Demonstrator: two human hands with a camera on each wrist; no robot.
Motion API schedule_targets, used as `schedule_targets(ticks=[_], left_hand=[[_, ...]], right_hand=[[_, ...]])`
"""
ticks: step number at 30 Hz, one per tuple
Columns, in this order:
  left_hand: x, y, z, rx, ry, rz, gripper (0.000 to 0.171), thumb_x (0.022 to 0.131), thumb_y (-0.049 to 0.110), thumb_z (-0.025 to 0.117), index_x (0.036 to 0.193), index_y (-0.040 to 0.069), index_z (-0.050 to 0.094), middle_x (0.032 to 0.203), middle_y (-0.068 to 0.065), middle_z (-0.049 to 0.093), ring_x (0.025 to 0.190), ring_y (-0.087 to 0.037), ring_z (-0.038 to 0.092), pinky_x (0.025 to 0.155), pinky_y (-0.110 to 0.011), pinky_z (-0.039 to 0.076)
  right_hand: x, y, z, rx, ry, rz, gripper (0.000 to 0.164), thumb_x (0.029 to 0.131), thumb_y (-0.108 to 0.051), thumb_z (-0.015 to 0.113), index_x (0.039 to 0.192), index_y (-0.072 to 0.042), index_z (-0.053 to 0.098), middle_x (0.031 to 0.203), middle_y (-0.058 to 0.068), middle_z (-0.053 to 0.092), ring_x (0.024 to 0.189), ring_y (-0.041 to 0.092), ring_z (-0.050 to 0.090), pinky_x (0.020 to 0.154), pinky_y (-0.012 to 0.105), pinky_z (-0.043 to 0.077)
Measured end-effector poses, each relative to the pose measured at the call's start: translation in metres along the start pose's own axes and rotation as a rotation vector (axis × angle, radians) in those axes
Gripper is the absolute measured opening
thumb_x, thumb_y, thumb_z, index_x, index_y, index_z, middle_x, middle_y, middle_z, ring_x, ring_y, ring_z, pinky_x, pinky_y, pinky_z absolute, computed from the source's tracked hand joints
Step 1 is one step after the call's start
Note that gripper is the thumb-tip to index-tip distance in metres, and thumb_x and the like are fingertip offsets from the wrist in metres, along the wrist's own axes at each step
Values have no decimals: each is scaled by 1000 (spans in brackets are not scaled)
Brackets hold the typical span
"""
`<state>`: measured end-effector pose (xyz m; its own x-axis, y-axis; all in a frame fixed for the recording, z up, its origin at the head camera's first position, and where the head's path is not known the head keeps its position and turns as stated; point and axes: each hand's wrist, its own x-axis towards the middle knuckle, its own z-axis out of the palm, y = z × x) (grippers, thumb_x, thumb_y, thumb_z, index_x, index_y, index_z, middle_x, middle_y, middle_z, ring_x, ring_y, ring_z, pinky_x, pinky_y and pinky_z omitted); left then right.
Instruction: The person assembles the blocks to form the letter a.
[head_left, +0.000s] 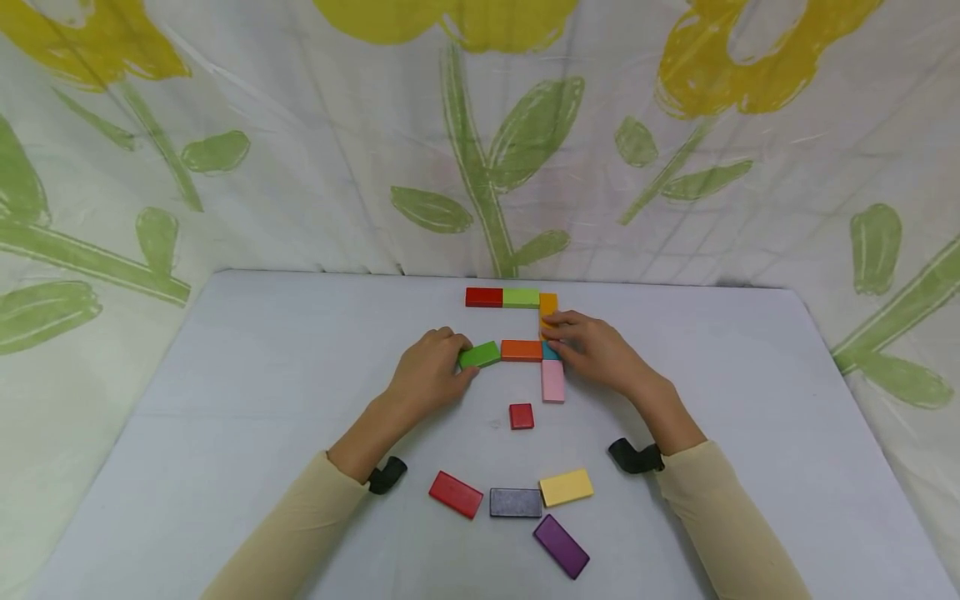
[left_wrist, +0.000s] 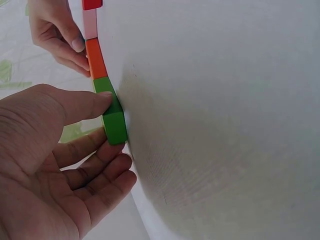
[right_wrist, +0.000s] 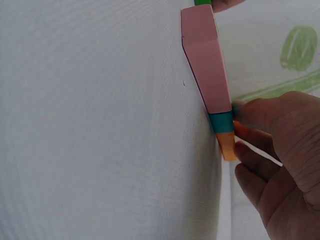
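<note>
In the head view my left hand pinches a bright green block between thumb and fingers. The block's right end meets an orange block, and it lies at a slight slant to it. My right hand touches a small teal block with the thumb, while its fingertips rest along a yellow-orange block. That thumb partly covers the teal block. Below the teal one, a pink block extends toward me. In the left wrist view, the thumb lies over the green block.
A dark red block and a light green block form the row's far side. A small red block sits nearer. Closer still lie a red block, a grey block, a pale yellow block and a purple block.
</note>
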<state>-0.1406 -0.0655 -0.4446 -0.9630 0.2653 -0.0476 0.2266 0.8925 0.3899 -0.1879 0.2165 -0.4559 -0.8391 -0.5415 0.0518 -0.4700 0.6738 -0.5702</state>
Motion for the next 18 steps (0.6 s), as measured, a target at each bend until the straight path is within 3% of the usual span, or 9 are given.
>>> schedule_targets(ticks=[18], left_hand=[[-2,0,1,-5,23,15,33,95,22,80,122,3,76,108,-11,72,96,-21,63,83,-36,60]], right_hand=[[1,0,0,-4,1,-14,34,101,-10,70,134,-2,72,147,16,66,142,38,58,117,55,49]])
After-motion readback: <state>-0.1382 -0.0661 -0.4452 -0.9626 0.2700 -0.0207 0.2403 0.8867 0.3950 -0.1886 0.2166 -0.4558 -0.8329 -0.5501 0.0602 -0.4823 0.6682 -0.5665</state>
